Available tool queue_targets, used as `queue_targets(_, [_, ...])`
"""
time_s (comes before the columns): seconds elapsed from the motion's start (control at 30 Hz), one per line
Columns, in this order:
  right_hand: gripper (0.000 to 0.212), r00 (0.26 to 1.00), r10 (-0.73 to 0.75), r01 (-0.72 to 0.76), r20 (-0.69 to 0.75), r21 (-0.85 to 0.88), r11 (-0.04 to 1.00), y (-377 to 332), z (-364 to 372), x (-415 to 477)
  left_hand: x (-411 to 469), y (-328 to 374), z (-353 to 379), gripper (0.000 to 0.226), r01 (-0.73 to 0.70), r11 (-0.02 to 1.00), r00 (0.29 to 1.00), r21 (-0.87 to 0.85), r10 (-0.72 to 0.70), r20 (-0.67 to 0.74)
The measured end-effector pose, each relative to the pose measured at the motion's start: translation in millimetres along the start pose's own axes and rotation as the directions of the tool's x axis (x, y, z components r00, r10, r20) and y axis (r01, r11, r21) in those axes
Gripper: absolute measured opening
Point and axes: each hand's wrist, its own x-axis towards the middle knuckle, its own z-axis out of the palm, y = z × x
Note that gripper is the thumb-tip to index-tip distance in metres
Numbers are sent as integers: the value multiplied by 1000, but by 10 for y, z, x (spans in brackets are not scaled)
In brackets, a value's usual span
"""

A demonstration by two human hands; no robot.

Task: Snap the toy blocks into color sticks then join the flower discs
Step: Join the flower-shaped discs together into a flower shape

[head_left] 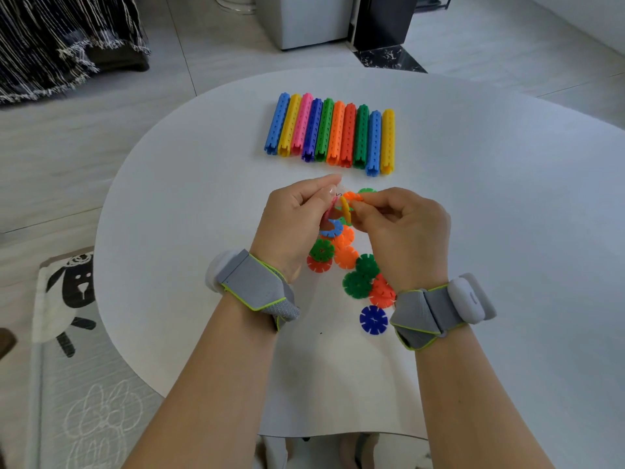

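Several finished colour sticks (pixel 329 132) lie side by side at the far middle of the white table (pixel 507 231). Above the table centre, my left hand (pixel 294 221) pinches a pink flower disc (pixel 328 211) that has a blue disc (pixel 333 228) joined under it. My right hand (pixel 402 228) pinches a yellow disc (pixel 345 206) with an orange disc (pixel 353 197) on it, held edge-on against the pink one. Loose flower discs lie under the hands: green (pixel 322 249), orange (pixel 345 256), red (pixel 381 292), dark blue (pixel 373 319). Fingers hide part of the held cluster.
Both wrists carry grey straps with white sensor units. A sheep-pattern mat (pixel 72 316) lies on the floor left of the table. A white cabinet (pixel 304 22) and a black unit (pixel 382 22) stand beyond the table's far edge.
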Motion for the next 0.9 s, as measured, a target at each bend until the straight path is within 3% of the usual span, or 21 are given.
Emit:
queue_targets(0.13, [9, 994, -93, 87, -58, -94, 992, 6, 47, -23, 17, -38, 41, 31, 13, 999, 998, 32, -11, -56])
queue_targets(0.27, [19, 984, -126, 154, 124, -242, 958, 71, -4, 0, 21, -60, -4, 14, 49, 999, 993, 22, -46, -111])
queue_targets(0.4, [24, 977, -145, 188, 157, -308, 933, 135, -48, 4, 40, -58, -74, 10, 42, 999, 992, -17, -43, -116])
queue_targets(0.63, [37, 960, -30, 180, 279, -528, 830, 82, 88, 19, 16, -13, -127, 19, 60, 993, 996, -101, -65, -54])
queue_targets(0.77, [25, 952, 13, 160, 305, -536, 829, 87, 124, 41, -3, 8, -110, 18, 85, 986, 994, -145, -94, -58])
queue_targets(0.9, [9, 958, -3, 125, 288, -408, 904, 63, 87, 50, 6, 8, -133, 17, 71, 986, 995, -150, -80, -58])
